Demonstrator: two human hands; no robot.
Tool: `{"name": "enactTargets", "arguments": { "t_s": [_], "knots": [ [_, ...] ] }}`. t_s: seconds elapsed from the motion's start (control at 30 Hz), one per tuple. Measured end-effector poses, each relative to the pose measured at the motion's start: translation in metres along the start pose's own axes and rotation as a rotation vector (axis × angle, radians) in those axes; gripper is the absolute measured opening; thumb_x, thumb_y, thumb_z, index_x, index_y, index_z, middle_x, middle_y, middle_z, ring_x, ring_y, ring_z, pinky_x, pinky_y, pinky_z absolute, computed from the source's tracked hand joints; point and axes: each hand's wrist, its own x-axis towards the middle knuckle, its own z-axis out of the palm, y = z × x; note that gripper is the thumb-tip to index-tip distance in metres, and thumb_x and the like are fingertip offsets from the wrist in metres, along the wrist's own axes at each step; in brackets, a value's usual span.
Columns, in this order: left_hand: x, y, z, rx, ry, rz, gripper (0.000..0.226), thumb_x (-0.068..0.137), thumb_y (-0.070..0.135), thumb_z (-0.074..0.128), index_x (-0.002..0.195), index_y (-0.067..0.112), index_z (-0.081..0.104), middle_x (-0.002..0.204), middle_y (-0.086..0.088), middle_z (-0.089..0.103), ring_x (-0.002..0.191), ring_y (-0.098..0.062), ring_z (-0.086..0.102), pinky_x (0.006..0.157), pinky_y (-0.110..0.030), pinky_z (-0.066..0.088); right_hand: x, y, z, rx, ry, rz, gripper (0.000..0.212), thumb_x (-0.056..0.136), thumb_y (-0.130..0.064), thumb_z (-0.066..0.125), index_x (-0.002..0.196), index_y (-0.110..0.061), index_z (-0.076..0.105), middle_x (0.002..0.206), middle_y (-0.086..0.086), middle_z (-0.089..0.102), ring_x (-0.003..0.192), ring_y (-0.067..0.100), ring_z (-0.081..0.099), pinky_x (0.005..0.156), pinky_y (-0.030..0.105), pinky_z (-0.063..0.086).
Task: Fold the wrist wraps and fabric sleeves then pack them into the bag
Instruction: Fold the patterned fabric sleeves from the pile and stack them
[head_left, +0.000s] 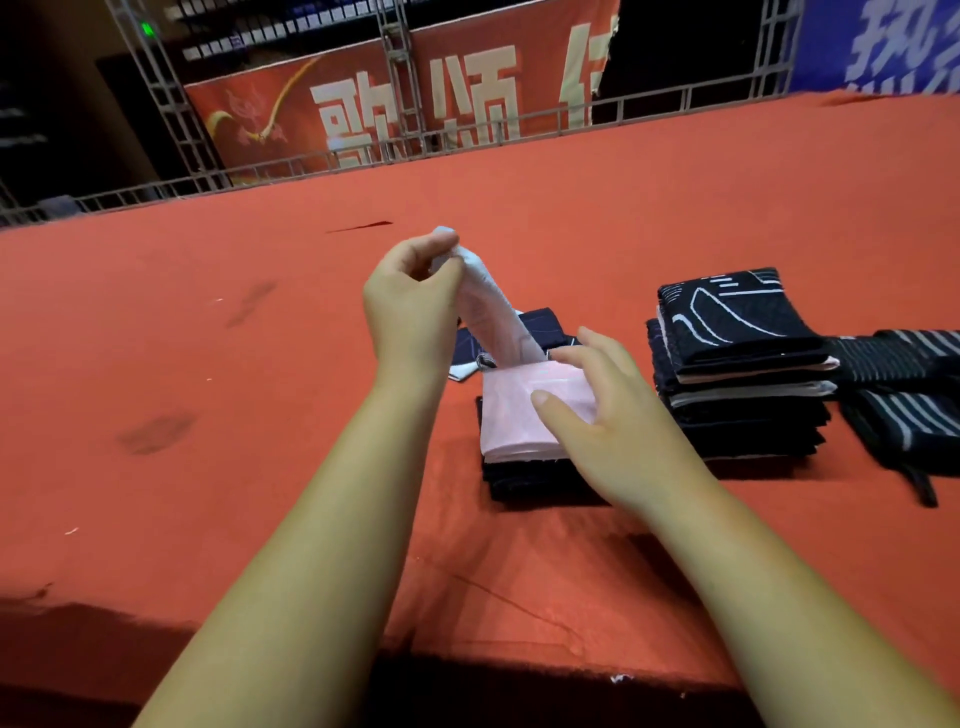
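We see the person's two bare forearms reaching over a desk (208, 338) covered with red cloth. The left hand (410, 306) is lifted above the desk, and its fingers and thumb are closed together on the free end of a pale pink sleeve (511, 431), so this end stands up as a narrow strip. The other part of the pink sleeve lies already folded flat on a small dark pile (530, 483) of folded fabric, near the middle of the desk. The right hand (602, 415) rests on this folded part with the fingers spread apart and only a little bent, the thumb lying on the pink cloth. Just behind the pink sleeve lies a dark patterned piece (543, 325), partly hidden by the strip.

To the right, near the dark pile but not touching it, stands a taller stack (737, 332) of folded sleeves, the top one black with white lines. Beside this stack, at the right edge, lie the striped wrist wraps (904, 415), black with pale stripes.

Beyond the far edge of the desk we see a metal truss (171, 104) and a red banner (363, 114) with large pale characters.
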Motion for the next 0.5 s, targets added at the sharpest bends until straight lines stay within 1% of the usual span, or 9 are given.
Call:
{"name": "enactTargets", "arguments": {
  "t_s": [0.03,0.07,0.13,0.17,0.2,0.27,0.33,0.43,0.5],
  "knots": [
    [-0.006,0.011,-0.004,0.034,-0.01,0.054,0.031,0.085,0.008,0.073,0.108,0.026,0.083,0.111,0.005,0.081,0.105,-0.008,0.075,0.098,-0.034,0.061,-0.002,-0.005,-0.002,0.025,0.02,-0.014,0.047,0.102,-0.041,0.066,0.147,-0.034,0.053,0.167,-0.018,0.029,0.151,-0.007,0.027,0.114,0.015,0.022],
    [-0.012,0.022,-0.009,0.069,-0.018,0.105,0.033,0.084,0.01,0.074,0.11,0.03,0.082,0.115,0.005,0.079,0.109,-0.009,0.074,0.102,-0.038,0.059,-0.003,-0.009,-0.003,0.059,0.043,-0.029,0.048,0.101,-0.041,0.067,0.147,-0.035,0.052,0.162,-0.024,0.034,0.146,-0.013,0.03,0.112,0.013,0.023],
    [-0.026,0.04,-0.018,0.103,-0.028,0.182,0.038,0.083,0.009,0.077,0.113,0.033,0.08,0.119,0.005,0.077,0.113,-0.01,0.073,0.103,-0.04,0.058,-0.006,-0.018,-0.006,0.133,0.084,-0.053,0.052,0.099,-0.042,0.07,0.147,-0.039,0.049,0.145,-0.039,0.04,0.133,-0.026,0.034,0.107,0.004,0.026],
    [-0.033,0.048,-0.021,0.11,-0.031,0.207,0.038,0.084,0.009,0.078,0.114,0.032,0.079,0.119,0.005,0.076,0.112,-0.011,0.073,0.102,-0.04,0.059,-0.008,-0.022,-0.007,0.158,0.097,-0.057,0.055,0.098,-0.043,0.072,0.147,-0.04,0.048,0.14,-0.039,0.043,0.129,-0.028,0.035,0.104,-0.001,0.026],
    [-0.041,0.056,-0.024,0.109,-0.038,0.222,0.037,0.084,0.01,0.079,0.114,0.032,0.078,0.118,0.004,0.077,0.11,-0.012,0.073,0.101,-0.041,0.059,-0.01,-0.027,-0.009,0.175,0.105,-0.06,0.058,0.096,-0.044,0.074,0.148,-0.039,0.048,0.139,-0.036,0.046,0.129,-0.026,0.038,0.103,-0.001,0.027],
    [-0.058,0.067,-0.026,0.093,-0.062,0.218,0.033,0.086,0.011,0.08,0.114,0.029,0.078,0.113,0.003,0.077,0.101,-0.012,0.073,0.096,-0.038,0.061,-0.013,-0.035,-0.011,0.191,0.125,-0.06,0.064,0.094,-0.048,0.077,0.15,-0.038,0.048,0.145,-0.026,0.052,0.135,-0.013,0.045,0.108,0.012,0.035],
    [-0.073,0.074,-0.027,0.068,-0.091,0.19,0.03,0.088,0.007,0.079,0.113,0.024,0.079,0.107,0.002,0.079,0.091,-0.01,0.072,0.089,-0.034,0.061,-0.017,-0.044,-0.013,0.184,0.156,-0.058,0.065,0.091,-0.052,0.077,0.149,-0.037,0.051,0.144,-0.022,0.057,0.134,-0.003,0.051,0.109,0.022,0.041],
    [-0.089,0.071,-0.029,0.08,-0.157,0.136,0.031,0.089,0.002,0.073,0.111,0.023,0.079,0.101,0.004,0.08,0.089,-0.011,0.072,0.085,-0.04,0.063,-0.018,-0.05,-0.02,0.11,0.218,-0.062,0.047,0.091,-0.055,0.073,0.134,-0.04,0.064,0.125,-0.023,0.071,0.12,-0.001,0.064,0.104,0.035,0.053],
    [-0.099,0.066,-0.031,0.078,-0.221,0.083,0.033,0.089,-0.001,0.072,0.114,0.02,0.077,0.104,0.003,0.081,0.096,-0.014,0.076,0.088,-0.04,0.064,-0.019,-0.05,-0.028,0.104,0.182,-0.041,0.034,0.094,-0.051,0.073,0.127,-0.043,0.068,0.115,-0.026,0.074,0.109,-0.003,0.068,0.096,0.036,0.057]
  ]
}}
